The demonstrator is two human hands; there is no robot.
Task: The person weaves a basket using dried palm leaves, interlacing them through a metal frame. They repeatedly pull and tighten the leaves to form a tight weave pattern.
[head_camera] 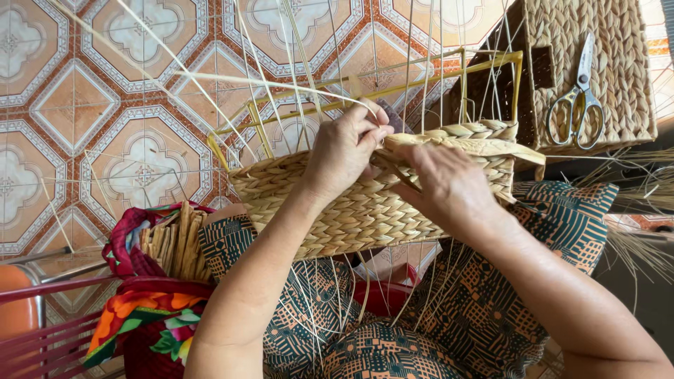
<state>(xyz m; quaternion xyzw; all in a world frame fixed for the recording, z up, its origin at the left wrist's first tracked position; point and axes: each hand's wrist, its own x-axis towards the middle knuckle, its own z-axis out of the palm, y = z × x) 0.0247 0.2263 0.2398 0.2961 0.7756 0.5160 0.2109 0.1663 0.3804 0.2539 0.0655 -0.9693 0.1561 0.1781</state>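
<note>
Weaving a half-made basket on our lap, both hands at the rim.

Left to right: a bundle of dried straw wrapped in floral cloth lies beside our knee. Our left hand pinches a pale strand at the top edge of the woven basket, which rests on our lap around a yellow wire frame. Our right hand presses flat, fingers closed on the broad straw strip along the rim. Further right, scissors lie on a finished basket.
</note>
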